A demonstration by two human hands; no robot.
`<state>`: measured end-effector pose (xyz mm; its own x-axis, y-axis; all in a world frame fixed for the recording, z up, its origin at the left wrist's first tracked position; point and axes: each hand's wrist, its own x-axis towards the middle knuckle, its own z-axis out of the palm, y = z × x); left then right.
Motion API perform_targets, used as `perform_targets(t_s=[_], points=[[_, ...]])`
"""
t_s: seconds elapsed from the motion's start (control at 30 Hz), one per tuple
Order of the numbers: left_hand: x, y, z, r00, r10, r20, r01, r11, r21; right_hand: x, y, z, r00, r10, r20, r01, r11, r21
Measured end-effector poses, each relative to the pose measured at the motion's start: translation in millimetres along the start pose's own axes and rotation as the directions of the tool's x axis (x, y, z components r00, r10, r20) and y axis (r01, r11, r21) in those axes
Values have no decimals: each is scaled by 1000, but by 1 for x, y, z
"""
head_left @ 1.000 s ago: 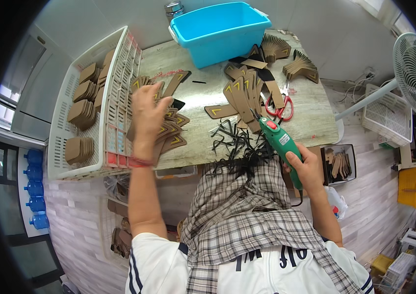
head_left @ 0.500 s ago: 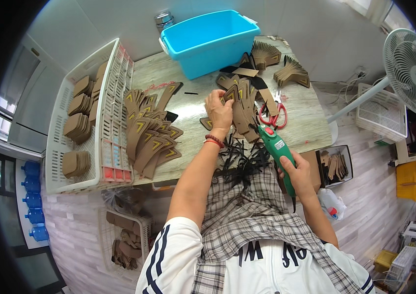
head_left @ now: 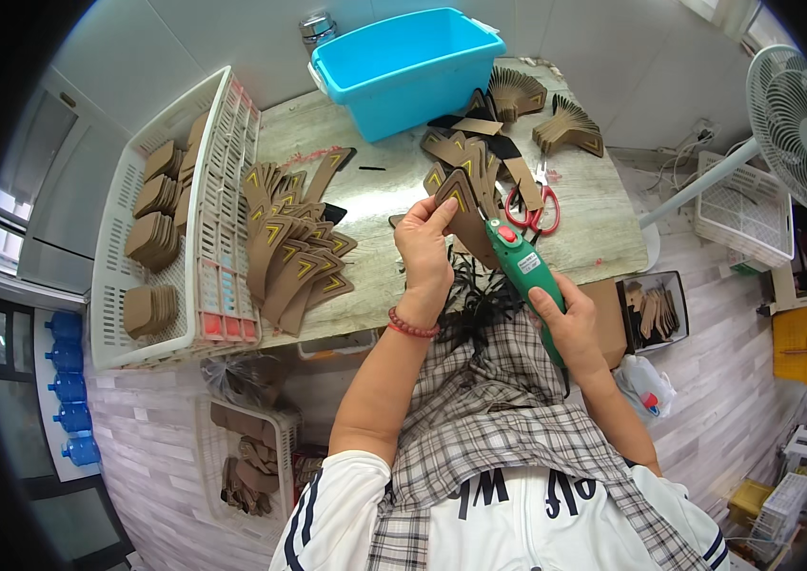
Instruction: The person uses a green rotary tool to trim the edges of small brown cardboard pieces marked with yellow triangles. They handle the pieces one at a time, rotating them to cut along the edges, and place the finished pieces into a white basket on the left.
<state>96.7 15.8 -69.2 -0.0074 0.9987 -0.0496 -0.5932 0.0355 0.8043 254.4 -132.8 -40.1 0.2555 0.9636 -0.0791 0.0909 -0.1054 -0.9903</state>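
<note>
My left hand (head_left: 425,246) pinches the edge of a brown, angled flat piece (head_left: 471,225) with a black border and a yellow chevron, lifted off the table. My right hand (head_left: 573,325) is wrapped round a green corded hand-held power tool (head_left: 518,265) with a red button. The tool's head meets the right edge of the piece; its exact tip is hard to make out. Thin black strips (head_left: 475,300) hang in a tangle at the table's front edge, below the piece. More chevron pieces (head_left: 465,152) lie loosely just beyond my left hand.
Red-handled scissors (head_left: 544,211) lie to the right. A blue tub (head_left: 413,86) stands at the back, with fanned brown pieces (head_left: 570,128) beside it. A chevron pile (head_left: 294,252) and a white crate (head_left: 223,209) occupy the left. A fan (head_left: 798,133) stands at the right.
My left hand has raised a chevron piece from the pile toward me. The tool in my right hand has shifted slightly left and up, to the piece's edge.
</note>
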Motion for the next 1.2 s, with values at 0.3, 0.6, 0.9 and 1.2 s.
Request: perform_targets(t_s=[0.3,0.6,0.9,1.2], points=[[-15,-9,4,992,-121,-16,120,990,-78,0,0,0,1000,-1,1,1,1000,23],[-33,-17,1,985,-174,22,173,985,8,4,-2,3,1000,-21,-23,22,998,55],[-31,1,-6,982,-148,121,145,989,32,4,-6,-6,1000,-6,10,5,999,52],[-25,11,-13,977,-86,194,45,977,209,-1,-10,-11,999,24,46,-25,999,23]])
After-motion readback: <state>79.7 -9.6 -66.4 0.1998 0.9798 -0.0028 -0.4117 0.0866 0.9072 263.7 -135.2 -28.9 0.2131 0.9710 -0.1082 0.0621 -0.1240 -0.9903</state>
